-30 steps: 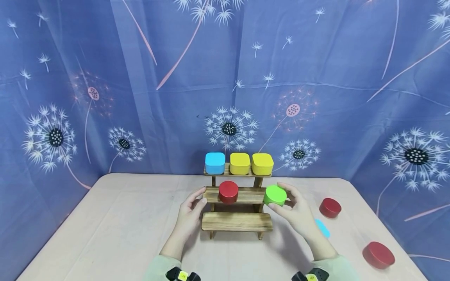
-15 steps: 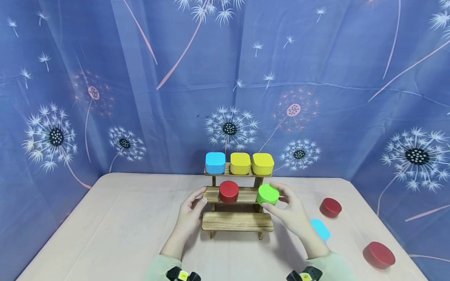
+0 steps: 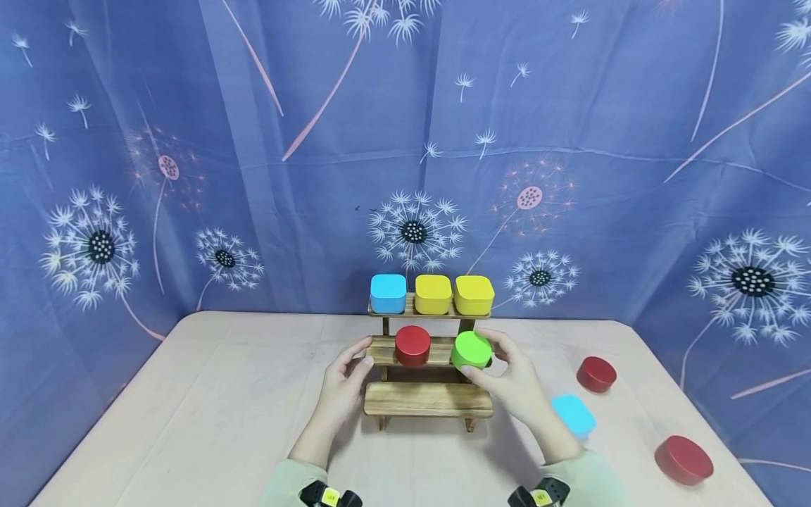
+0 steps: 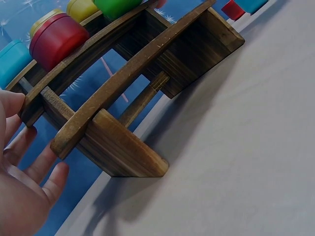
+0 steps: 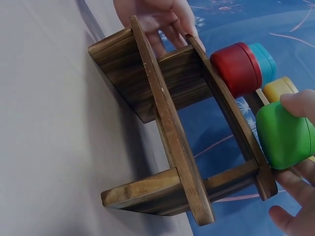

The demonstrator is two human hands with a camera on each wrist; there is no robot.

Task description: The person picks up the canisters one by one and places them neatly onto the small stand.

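The right hand [image 3: 513, 380] pinches the green tin [image 3: 472, 350] by its side wall, thumb in front and fingers behind, at the right end of the rack's [image 3: 427, 399] middle step, beside the red tin [image 3: 412, 346]. The left hand [image 3: 345, 380] is relaxed, fingertips resting on the step's left end, holding nothing. The green tin looks small, rigid and light, with a smooth, probably slippery finish; I judge a grip across opposite sides, low on the wall, the safest hold.
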